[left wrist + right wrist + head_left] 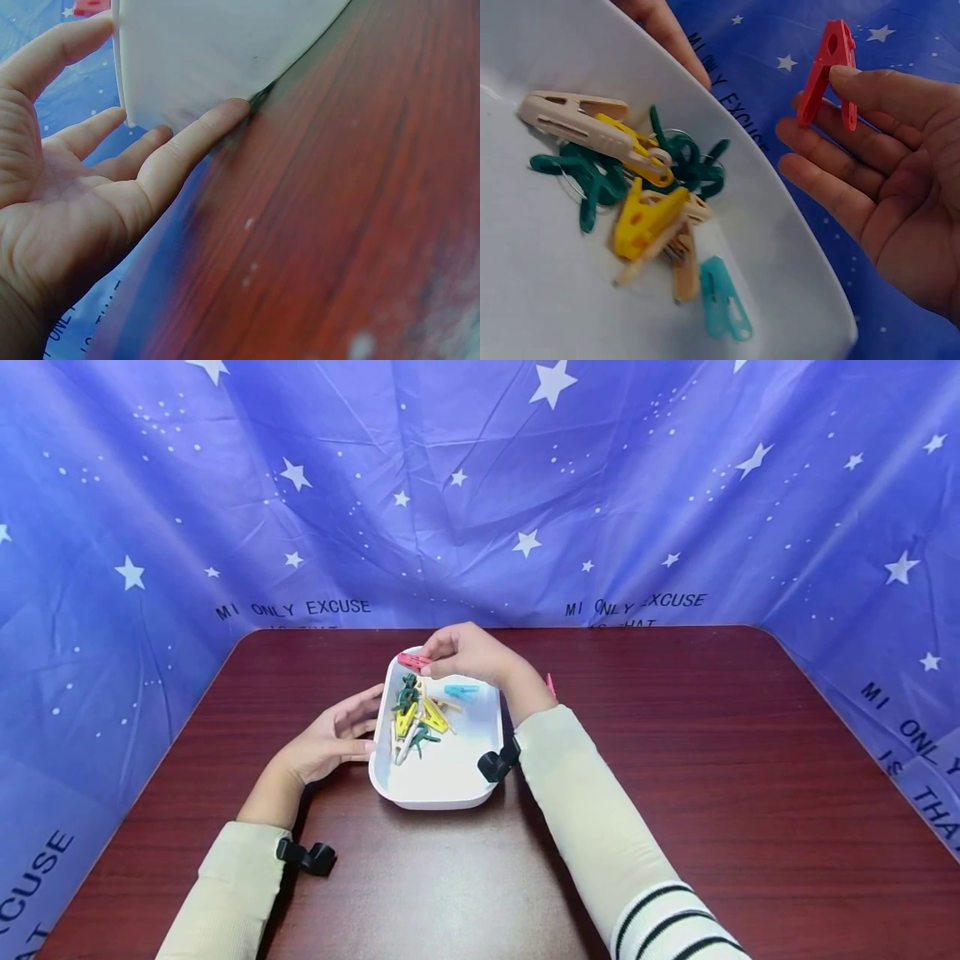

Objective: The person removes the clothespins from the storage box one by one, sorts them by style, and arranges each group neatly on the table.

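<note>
A red clothespin [831,71] is pinched between the thumb and fingers of my right hand [472,653], over the far left corner of a white tray [442,804]. Fairly straight fingers of my left hand [330,739] touch the tray's left side; the left wrist view shows the fingertips [229,112] against its outer wall. Inside lie green clips [592,176], yellow clothespins [649,221], beige clothespins [574,124] and one light blue clothespin [461,690]. Most are heaped along the tray's left side, while the blue one sits apart toward the far end.
The tray stands on a dark red wooden table [675,777]. A small red piece [551,685] shows just behind my right forearm, mostly hidden. Blue star-printed cloth [480,527] hangs around the table's back and sides.
</note>
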Demonstrator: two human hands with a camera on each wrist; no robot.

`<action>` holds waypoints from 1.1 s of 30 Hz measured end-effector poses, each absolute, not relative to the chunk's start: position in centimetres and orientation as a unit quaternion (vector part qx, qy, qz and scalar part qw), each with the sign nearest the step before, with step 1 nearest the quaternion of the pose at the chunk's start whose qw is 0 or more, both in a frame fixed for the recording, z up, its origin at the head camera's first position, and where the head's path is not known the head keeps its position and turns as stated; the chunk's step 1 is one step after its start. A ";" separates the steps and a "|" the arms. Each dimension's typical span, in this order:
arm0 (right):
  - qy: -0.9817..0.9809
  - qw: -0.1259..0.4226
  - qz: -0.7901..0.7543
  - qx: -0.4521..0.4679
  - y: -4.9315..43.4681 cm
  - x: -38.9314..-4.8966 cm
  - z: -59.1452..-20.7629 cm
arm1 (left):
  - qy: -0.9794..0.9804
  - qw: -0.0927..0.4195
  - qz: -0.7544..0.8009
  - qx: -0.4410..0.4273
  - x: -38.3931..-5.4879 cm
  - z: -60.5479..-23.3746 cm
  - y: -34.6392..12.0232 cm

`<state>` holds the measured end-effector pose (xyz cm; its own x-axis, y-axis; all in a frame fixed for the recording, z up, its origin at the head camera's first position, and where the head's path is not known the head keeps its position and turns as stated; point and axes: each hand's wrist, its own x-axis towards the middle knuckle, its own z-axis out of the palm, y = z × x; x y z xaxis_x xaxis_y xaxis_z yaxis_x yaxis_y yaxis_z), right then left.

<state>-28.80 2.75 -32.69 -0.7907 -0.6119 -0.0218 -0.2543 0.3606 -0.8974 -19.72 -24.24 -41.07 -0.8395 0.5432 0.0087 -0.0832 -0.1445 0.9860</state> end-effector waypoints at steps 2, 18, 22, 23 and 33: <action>0.801 0.180 -0.503 -0.271 3.3 -28.6 -32.5 | 0.617 0.213 0.735 0.187 -19.7 -41.1 -24.2; 0.791 0.102 -0.548 -0.253 9.1 -26.7 -32.7 | 0.610 0.212 0.736 0.204 -19.8 -41.4 -24.3; 0.792 0.077 -0.559 -0.234 10.2 -26.2 -33.3 | 0.611 0.212 0.735 0.206 -19.8 -41.5 -24.3; 0.793 0.069 -0.560 -0.229 10.5 -26.1 -33.4 | 0.611 0.212 0.735 0.205 -19.8 -41.5 -24.3; 0.808 -0.012 -0.555 -0.198 12.8 -25.1 -35.0 | 0.607 0.213 0.736 0.211 -19.9 -41.5 -24.3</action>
<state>-25.06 12.80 -35.04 -0.9211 -0.3070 0.2395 -0.3336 0.3051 -0.8920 -19.86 -24.31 -41.50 -0.8202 0.5697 0.0510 -0.0580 -0.1715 0.9835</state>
